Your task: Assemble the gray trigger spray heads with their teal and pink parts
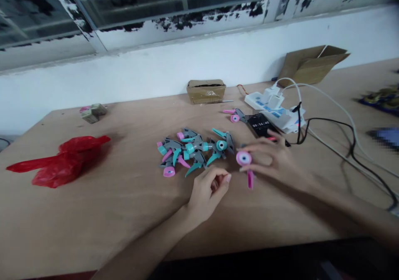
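Note:
My right hand (274, 159) grips a pink and grey trigger spray head (243, 158) between thumb and fingers, just above the table. Its round pink collar faces me and its pink trigger points down. Close by on the left, my left hand (207, 192) is closed with thumb and fingertips together; whatever it may hold is hidden. Behind it lies a heap of several spray heads (193, 147), grey with teal or pink collars and triggers. Apart from that heap, another pink and grey spray head (236, 116) rests beside the phone.
A phone (262, 124) showing a timer lies beside a white power strip (271, 107) with cables trailing right. A small cardboard box (206, 92) and a larger open carton (311, 66) stand along the wall. On the left are a red plastic bag (67, 161) and small greyish blocks (92, 113).

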Available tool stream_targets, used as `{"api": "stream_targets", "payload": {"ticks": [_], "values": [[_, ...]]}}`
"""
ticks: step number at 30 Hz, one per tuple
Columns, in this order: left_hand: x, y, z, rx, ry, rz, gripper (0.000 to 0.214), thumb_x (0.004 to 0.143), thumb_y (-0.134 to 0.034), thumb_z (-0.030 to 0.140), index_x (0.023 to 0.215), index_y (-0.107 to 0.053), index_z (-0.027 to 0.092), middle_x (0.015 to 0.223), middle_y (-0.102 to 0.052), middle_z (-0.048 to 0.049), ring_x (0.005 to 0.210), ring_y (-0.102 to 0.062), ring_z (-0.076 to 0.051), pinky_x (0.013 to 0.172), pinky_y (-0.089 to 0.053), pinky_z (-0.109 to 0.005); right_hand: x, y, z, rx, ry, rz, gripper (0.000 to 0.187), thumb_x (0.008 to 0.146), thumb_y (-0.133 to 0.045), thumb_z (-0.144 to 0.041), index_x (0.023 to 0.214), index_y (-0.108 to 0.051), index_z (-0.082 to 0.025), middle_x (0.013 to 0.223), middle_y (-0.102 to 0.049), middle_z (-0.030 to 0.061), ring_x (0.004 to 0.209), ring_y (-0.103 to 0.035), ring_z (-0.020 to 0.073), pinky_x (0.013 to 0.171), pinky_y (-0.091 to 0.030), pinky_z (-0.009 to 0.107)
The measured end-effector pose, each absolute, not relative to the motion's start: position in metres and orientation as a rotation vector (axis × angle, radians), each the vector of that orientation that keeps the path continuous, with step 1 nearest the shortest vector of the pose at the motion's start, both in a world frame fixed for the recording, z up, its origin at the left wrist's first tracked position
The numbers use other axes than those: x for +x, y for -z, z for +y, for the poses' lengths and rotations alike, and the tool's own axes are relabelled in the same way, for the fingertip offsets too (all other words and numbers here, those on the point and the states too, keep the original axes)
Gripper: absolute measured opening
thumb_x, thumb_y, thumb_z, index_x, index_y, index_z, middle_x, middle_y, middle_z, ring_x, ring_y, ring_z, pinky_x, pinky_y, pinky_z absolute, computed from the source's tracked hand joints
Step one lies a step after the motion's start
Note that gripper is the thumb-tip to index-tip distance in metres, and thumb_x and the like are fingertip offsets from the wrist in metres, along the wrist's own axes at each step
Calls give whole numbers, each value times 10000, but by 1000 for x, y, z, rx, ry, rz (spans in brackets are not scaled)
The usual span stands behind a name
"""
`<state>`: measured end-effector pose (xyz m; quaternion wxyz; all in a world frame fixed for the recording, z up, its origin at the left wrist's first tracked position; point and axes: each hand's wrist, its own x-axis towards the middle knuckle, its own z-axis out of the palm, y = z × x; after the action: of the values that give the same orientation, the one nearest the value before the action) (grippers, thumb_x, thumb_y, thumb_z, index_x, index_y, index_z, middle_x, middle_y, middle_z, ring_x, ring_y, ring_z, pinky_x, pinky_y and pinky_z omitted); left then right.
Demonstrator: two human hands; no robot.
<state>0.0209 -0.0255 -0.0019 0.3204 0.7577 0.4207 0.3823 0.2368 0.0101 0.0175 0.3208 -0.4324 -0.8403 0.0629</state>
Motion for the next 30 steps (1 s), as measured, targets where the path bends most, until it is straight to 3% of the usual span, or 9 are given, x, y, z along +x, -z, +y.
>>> {"api": "stream_targets", "payload": {"ticks": [6,11,16,23,30], "values": [[31,2,-30,1718,-710,1072,146,832,-540,302,864,-529,161,794,-565,-15,653,-544,-102,536,-457,-194,235,4,-20,-1091,-411,-2274,352,774,-592,-432,1083,-573,-264,961,-678,-7,951,-605,176,1021,-190,455],[24,9,-18,1502,-674,1032,200,808,-559,329,909,-495,169,814,-546,-9,640,-555,-111,485,-501,-210,215,9,-7,-990,-492,-2300,344,715,-656,-426,1013,-610,-260,953,-673,-4,939,-602,176,995,-242,455],[13,7,-6,1416,-679,1027,197,750,-624,262,864,-503,157,793,-555,4,625,-562,-98,521,-499,-209,201,9,8,-837,-576,-2311,327,716,-666,-382,995,-619,-217,914,-669,23,882,-588,174,817,-432,368],[9,2,-3,1630,-678,1134,148,733,-631,189,872,-583,177,787,-621,1,709,-599,-126,632,-478,-226,197,25,5,-763,-487,-2143,306,729,-666,-311,1001,-600,-186,926,-652,61,929,-551,196,784,-501,374],[12,1,-5,1841,-685,1218,126,710,-664,201,825,-613,196,720,-634,26,646,-590,-110,583,-456,-202,200,26,-1,-762,-424,-2117,277,721,-676,-248,978,-599,-181,902,-658,53,891,-553,188,752,-520,359]]}}
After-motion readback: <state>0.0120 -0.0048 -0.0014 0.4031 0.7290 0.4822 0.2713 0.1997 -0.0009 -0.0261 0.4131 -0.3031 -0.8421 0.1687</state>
